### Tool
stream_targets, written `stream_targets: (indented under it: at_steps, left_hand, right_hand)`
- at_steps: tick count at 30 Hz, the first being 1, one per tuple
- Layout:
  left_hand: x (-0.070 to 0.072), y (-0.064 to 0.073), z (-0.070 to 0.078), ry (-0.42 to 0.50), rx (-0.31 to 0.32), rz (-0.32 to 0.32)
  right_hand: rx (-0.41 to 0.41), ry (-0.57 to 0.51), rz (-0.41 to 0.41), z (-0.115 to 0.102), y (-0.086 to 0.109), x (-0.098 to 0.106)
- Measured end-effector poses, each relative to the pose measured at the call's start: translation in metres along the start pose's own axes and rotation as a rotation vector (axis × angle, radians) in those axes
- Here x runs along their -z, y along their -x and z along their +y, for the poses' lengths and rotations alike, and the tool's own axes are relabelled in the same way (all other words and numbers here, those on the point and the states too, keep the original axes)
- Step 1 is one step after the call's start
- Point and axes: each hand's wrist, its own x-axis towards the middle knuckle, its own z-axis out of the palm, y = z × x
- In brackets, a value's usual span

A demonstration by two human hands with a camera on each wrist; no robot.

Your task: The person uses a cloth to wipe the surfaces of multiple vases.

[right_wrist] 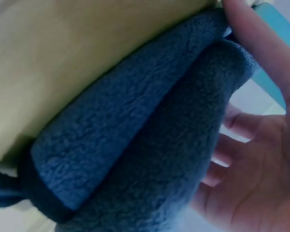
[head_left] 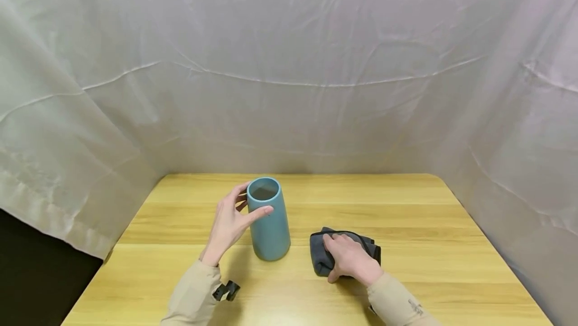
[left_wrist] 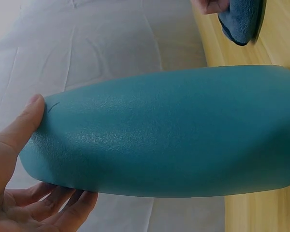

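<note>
A tall teal vase [head_left: 271, 228] stands on the wooden table, its round mouth facing up. My left hand [head_left: 230, 220] grips it close below the rim, thumb across the near side and fingers round the far left side. The left wrist view shows the vase's smooth body [left_wrist: 159, 133] and a small dark mark near the thumb. To the right, my right hand [head_left: 349, 257] holds a folded dark grey-blue cloth [head_left: 318, 256] from above. Seen from the right wrist, the fleecy cloth [right_wrist: 135, 130] has thick folds and a black edging, with the thumb over one end and fingers behind.
The yellow wood-grain table [head_left: 429, 246] spans the area below both hands. Pale, wrinkled fabric curtains [head_left: 289, 90] hang behind it and along both sides. A small black device [head_left: 227, 291] sits at the left sleeve's cuff.
</note>
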Motion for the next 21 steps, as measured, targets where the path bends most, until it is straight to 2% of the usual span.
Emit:
stream_targets:
  at_steps: [5, 13, 21]
  left_hand:
    - [-0.002, -0.001, 0.0, -0.001, 0.008, -0.001]
    - [-0.001, -0.001, -0.002, 0.001, -0.001, -0.034]
    - [-0.001, -0.001, -0.003, 0.009, -0.007, -0.07]
  right_hand:
    - [-0.009, 0.005, 0.018, 0.002, -0.002, 0.003]
    - [0.067, 0.025, 0.009, 0.007, -0.004, 0.006]
    - [0.033, -0.124, 0.026, 0.027, -0.004, 0.01]
